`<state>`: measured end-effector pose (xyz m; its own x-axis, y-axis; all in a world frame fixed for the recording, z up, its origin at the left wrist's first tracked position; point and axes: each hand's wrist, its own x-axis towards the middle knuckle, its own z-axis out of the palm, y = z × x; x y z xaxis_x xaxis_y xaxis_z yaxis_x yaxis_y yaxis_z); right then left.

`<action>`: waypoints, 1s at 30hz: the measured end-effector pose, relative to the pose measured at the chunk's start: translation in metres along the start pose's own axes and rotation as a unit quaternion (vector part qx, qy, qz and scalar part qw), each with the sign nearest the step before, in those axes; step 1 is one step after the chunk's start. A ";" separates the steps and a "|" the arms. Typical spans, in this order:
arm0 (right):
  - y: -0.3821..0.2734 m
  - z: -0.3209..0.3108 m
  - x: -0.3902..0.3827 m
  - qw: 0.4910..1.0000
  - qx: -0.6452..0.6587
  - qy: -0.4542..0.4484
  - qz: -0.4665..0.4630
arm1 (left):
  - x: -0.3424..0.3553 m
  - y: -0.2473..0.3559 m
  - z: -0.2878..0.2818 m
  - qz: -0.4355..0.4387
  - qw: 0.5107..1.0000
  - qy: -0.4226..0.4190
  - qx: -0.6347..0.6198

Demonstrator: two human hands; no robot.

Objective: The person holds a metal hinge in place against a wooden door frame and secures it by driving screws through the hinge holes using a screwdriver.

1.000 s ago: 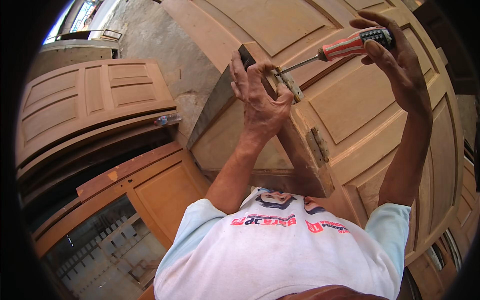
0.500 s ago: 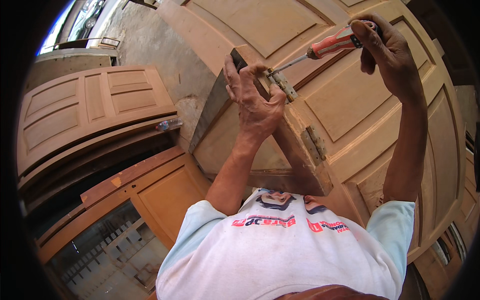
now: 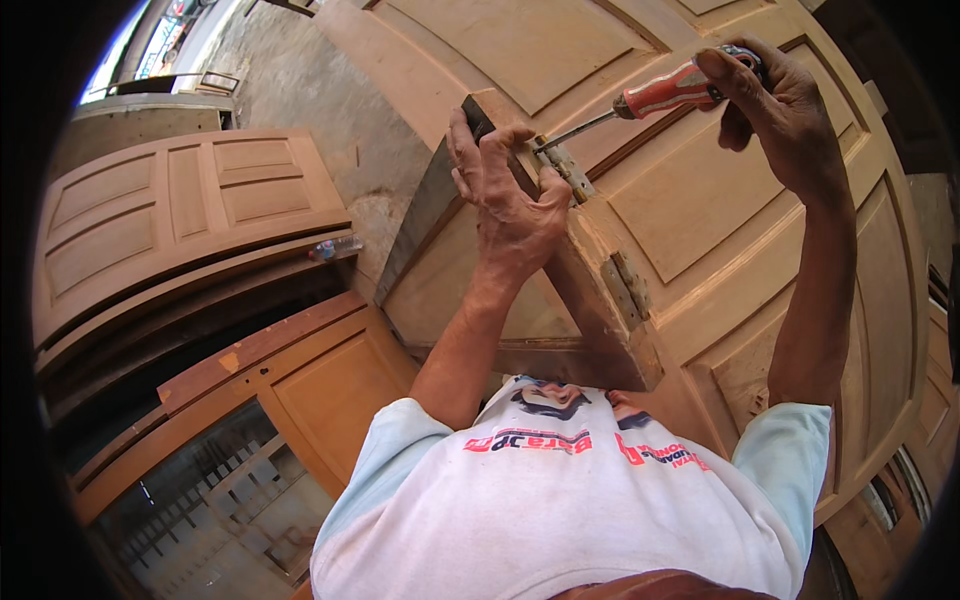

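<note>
My right hand (image 3: 775, 105) is closed around the red and grey handle of a screwdriver (image 3: 668, 92). Its shaft slants down to the left, and the tip meets the upper metal hinge (image 3: 560, 165) on the edge of a small wooden panel (image 3: 600, 290). Around that panel's edge, beside the hinge, my left hand (image 3: 512, 205) is wrapped, thumb and index finger close to the screwdriver tip. A second hinge (image 3: 627, 285) sits lower on the same edge. Whether a screw lies under the tip is too small to tell.
A large panelled door (image 3: 700, 210) stands behind the small panel. To the left lie stacked wooden doors (image 3: 190, 200) with a plastic bottle (image 3: 337, 247) on their edge. An orange-brown door with a glass pane (image 3: 220, 490) is at the lower left, near a concrete floor (image 3: 310, 90).
The screwdriver handle has turned slightly in my right hand, which has shifted a little. My left hand keeps its place on the panel.
</note>
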<state>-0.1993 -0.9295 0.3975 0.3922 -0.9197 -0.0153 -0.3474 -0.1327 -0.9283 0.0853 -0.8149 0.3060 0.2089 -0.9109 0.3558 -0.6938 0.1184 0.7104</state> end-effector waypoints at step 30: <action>-0.001 -0.015 0.002 0.999 0.028 -0.005 -0.025 | 0.004 0.011 0.005 0.001 1.000 -0.012 0.000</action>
<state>-0.2112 -0.9372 0.4039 0.4158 -0.9090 0.0287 -0.2788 -0.1575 -0.9473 0.0750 -0.8196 0.3121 0.1916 -0.9200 0.3420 -0.6947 0.1190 0.7094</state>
